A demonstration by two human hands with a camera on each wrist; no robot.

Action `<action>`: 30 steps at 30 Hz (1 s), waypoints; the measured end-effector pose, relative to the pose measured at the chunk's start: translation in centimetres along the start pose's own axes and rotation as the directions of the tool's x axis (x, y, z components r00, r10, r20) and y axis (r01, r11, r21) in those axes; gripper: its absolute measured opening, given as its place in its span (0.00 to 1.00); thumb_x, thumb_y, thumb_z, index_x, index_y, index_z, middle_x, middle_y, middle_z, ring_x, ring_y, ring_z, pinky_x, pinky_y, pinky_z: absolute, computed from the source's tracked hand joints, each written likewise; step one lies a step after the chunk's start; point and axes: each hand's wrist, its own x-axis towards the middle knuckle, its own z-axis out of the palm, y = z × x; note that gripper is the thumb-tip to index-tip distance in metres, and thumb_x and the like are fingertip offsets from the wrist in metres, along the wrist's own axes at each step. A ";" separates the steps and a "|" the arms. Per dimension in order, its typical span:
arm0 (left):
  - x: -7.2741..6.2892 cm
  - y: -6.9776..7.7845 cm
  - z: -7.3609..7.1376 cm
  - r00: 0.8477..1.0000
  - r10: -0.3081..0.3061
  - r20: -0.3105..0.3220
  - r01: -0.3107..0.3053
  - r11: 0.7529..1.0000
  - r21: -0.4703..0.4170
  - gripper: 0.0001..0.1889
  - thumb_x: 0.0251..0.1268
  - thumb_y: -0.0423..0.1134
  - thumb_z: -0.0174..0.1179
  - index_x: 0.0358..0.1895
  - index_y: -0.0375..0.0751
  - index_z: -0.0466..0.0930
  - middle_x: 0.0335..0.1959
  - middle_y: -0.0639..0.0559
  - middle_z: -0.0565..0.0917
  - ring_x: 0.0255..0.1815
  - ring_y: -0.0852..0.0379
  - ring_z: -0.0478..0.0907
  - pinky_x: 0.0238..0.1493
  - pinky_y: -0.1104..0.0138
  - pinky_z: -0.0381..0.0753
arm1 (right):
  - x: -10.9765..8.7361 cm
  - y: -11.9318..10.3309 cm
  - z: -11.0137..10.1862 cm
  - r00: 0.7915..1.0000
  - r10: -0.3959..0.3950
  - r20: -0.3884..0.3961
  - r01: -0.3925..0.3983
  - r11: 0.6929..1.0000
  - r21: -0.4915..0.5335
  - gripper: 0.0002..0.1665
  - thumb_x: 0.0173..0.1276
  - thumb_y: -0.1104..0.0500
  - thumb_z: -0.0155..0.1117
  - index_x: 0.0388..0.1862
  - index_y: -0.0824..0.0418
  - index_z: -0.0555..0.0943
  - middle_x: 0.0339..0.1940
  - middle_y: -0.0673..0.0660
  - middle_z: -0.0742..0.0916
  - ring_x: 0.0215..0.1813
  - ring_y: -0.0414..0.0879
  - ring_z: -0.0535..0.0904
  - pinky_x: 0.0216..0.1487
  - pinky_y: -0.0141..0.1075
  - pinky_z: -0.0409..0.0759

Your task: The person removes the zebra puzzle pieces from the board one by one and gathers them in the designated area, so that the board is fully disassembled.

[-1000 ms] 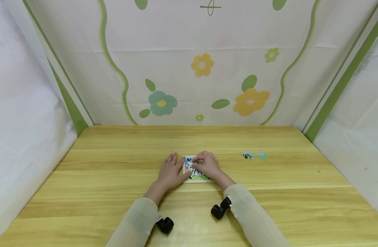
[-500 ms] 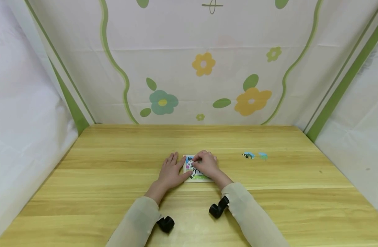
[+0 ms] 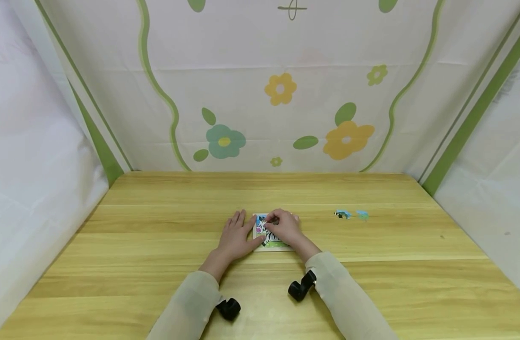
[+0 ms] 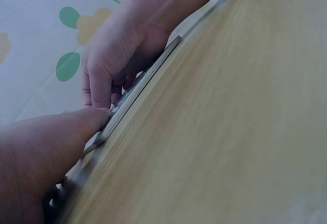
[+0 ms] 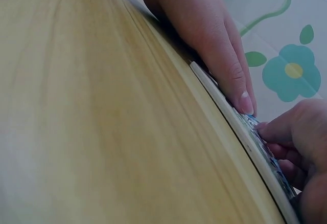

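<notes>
A small zebra jigsaw puzzle (image 3: pixel 273 244) in a pale wooden frame lies flat on the table, partly covered by both hands. Left of it my left hand (image 3: pixel 234 238) lies with fingers spread, its thumb resting on the puzzle's lower left. Over the upper right part my right hand (image 3: pixel 287 227) bends its fingers, thumb and forefinger pinching at a puzzle piece that is mostly hidden beneath them. In the right wrist view the right thumb (image 5: pixel 278 128) touches the picture beside the left thumb (image 5: pixel 237 83). From the left wrist the puzzle (image 4: pixel 140 88) shows edge-on.
Two loose puzzle pieces lie apart at the right: a blue and dark one (image 3: pixel 342 214) and a blue and green one (image 3: pixel 362 215). The wooden table (image 3: pixel 157 208) ends at a flower-printed cloth wall (image 3: pixel 251 108). A black wrist camera (image 3: pixel 300 288) hangs from the right sleeve.
Both hands keep nearly the same place on the puzzle. The right hand and wrist have shifted very slightly. The head view has moved a little.
</notes>
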 end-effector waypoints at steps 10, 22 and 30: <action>0.1 0.0 0.1 1.000 -0.003 0.000 0.003 1.000 -0.006 0.35 0.56 0.62 0.45 0.64 0.44 0.58 0.65 0.37 0.50 0.65 0.43 0.41 0.60 0.51 0.42 | 0.0 0.1 -0.1 1.000 -0.016 0.005 0.016 0.997 0.075 0.13 0.52 0.61 0.64 0.38 0.59 0.75 0.22 0.42 0.79 0.26 0.36 0.73 0.47 0.44 0.50; 0.1 0.0 0.1 1.000 0.002 -0.001 -0.002 1.000 -0.005 0.36 0.56 0.62 0.44 0.64 0.45 0.58 0.65 0.37 0.49 0.65 0.44 0.41 0.60 0.52 0.41 | 0.1 0.1 -0.2 1.000 -0.001 0.013 0.001 1.000 0.015 0.14 0.53 0.59 0.64 0.40 0.60 0.78 0.22 0.42 0.80 0.26 0.35 0.73 0.46 0.43 0.53; 0.0 -0.1 0.0 1.000 0.000 0.005 0.000 1.000 -0.013 0.36 0.56 0.62 0.44 0.64 0.44 0.58 0.65 0.37 0.49 0.65 0.43 0.40 0.60 0.51 0.41 | 0.2 -0.2 -0.5 0.997 0.056 0.050 -0.061 0.994 0.091 0.13 0.52 0.60 0.65 0.38 0.61 0.80 0.21 0.44 0.80 0.25 0.37 0.74 0.52 0.45 0.55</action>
